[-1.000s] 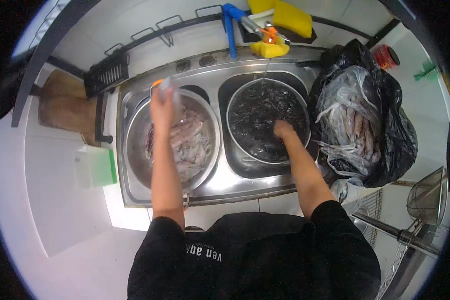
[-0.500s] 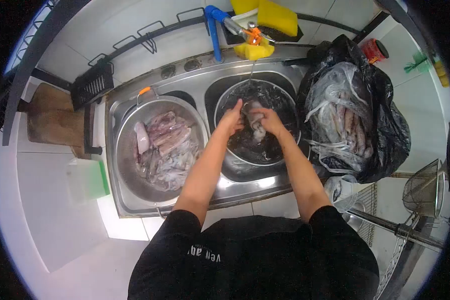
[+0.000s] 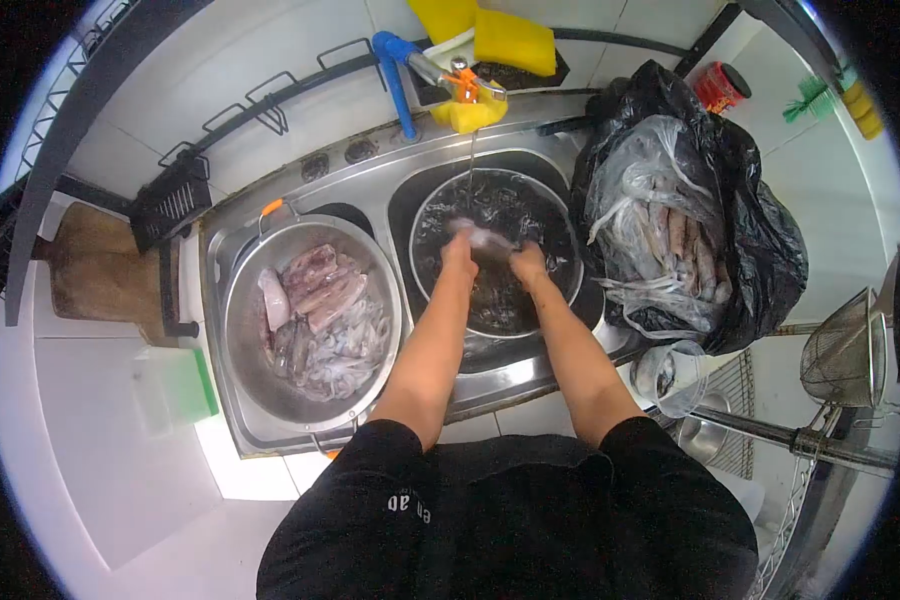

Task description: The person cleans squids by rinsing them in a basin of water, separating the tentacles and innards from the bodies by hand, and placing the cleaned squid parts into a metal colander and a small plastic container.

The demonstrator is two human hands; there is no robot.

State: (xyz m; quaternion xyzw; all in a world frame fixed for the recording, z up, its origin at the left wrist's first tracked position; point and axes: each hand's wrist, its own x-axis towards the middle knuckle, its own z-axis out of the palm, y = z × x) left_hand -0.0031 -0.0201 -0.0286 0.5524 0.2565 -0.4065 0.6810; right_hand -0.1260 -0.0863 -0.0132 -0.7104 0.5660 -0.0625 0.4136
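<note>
A pale squid piece (image 3: 487,238) stretches between my two hands, over a round metal bowl (image 3: 415,262) of dark water in the right sink basin. My left hand (image 3: 459,253) is closed around its left end, and my right hand (image 3: 528,262) grips the right end. Water runs from the tap (image 3: 464,82) into the bowl behind them. In the left basin a large metal pan (image 3: 245,355) holds squid bodies (image 3: 332,298) and a heap of whitish tentacles (image 3: 348,352).
Right of the sink, a black plastic bag (image 3: 770,245) lies open around more squid (image 3: 675,240). A mesh strainer (image 3: 838,350) hangs at the far right. Left stand a wooden board (image 3: 100,265) and a green-edged container (image 3: 175,385). Yellow sponges (image 3: 515,42) sit behind the tap.
My left hand has moved from over the left pan to the right bowl. The squid piece has come up from the dark water and is now held between both hands. The view has shifted.
</note>
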